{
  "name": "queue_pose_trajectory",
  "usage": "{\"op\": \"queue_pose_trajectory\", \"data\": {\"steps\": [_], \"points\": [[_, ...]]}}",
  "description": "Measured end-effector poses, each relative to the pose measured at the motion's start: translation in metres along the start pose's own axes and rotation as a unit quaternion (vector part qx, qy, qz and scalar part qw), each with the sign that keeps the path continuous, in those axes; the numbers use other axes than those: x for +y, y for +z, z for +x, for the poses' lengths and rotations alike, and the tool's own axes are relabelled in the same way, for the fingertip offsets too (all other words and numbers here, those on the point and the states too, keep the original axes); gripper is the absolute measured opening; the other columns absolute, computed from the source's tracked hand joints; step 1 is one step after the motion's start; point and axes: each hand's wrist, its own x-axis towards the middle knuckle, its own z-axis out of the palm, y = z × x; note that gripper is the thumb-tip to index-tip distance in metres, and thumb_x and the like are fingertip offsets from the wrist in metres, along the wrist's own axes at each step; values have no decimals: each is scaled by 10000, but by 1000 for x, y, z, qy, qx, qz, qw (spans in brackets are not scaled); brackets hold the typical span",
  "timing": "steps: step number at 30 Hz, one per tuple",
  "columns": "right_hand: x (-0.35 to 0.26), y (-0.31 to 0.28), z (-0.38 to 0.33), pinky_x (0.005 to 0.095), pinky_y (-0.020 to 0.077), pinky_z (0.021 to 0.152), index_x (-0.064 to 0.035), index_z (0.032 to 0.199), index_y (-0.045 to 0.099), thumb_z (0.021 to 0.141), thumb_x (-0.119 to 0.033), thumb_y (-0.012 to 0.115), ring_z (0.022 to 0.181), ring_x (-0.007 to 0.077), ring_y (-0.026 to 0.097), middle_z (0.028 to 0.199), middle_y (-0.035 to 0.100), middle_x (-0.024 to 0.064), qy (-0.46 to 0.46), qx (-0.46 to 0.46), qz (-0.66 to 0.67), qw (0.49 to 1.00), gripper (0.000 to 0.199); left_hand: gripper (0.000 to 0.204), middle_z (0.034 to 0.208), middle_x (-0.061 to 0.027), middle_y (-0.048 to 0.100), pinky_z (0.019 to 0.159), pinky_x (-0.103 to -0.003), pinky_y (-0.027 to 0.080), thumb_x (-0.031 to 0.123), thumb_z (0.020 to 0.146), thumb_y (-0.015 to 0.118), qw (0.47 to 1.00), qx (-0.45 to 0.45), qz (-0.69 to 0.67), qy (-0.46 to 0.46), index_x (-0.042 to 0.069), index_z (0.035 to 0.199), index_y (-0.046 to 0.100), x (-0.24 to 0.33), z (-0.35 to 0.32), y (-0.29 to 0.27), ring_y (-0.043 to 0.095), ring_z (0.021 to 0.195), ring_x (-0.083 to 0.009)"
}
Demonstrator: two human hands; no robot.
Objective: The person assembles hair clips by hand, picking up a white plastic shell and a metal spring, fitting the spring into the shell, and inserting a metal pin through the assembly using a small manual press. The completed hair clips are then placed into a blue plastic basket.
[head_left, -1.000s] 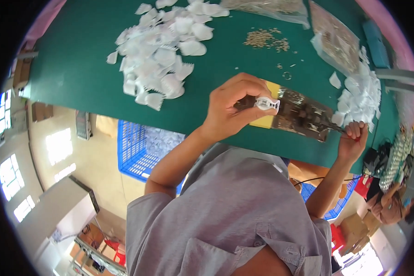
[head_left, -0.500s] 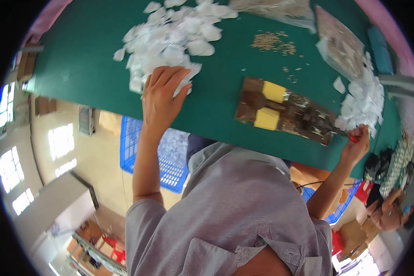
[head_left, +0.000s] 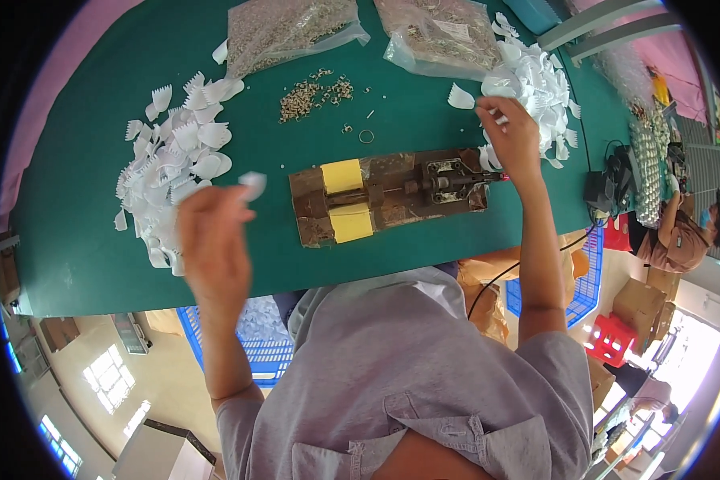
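Left hand raised over the desk's left part, grip pinched on one white petal taken clear of the left petal heap; right hand fingers closed at the press lever, apparently steadying the brown press at desk centre

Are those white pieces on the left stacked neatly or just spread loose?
Spread loose: the white pieces lie scattered in an uneven heap on the green table.
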Motion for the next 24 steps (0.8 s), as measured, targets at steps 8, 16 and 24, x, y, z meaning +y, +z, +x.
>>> {"op": "queue_pose_trajectory", "data": {"steps": [8, 16, 24], "points": [[17, 27, 41, 441, 537, 820, -95, 1047, 709, 884, -277, 794, 960, 334, 694, 919, 720, 104, 24, -139, -57, 988, 259, 411, 1025, -105, 606, 765, -360, 565, -53, 739, 689, 977, -160, 26, 137, 13, 1144, 703, 43, -2, 64, 634, 904, -267], [0, 32, 21, 394, 534, 755, -92, 1079, 704, 873, -300, 831, 833, 262, 702, 912, 720, 69, -123, -47, -178, 975, 319, 374, 1034, -63, 622, 808, -404, 516, 37, 734, 709, 957, -173, 143, 181, 27, 1108, 706, 33, -10, 70, 590, 1005, -255], [-82, 28, 11, 333, 555, 729, -109, 1033, 767, 897, -68, 781, 806, 212, 691, 911, 710, 53, -141, -124, 119, 975, 143, 445, 1058, -66, 637, 845, -411, 487, -71, 755, 750, 991, -13, 30, 133, 75, 1175, 751, 16, -18, 84, 594, 1016, -265]]}}
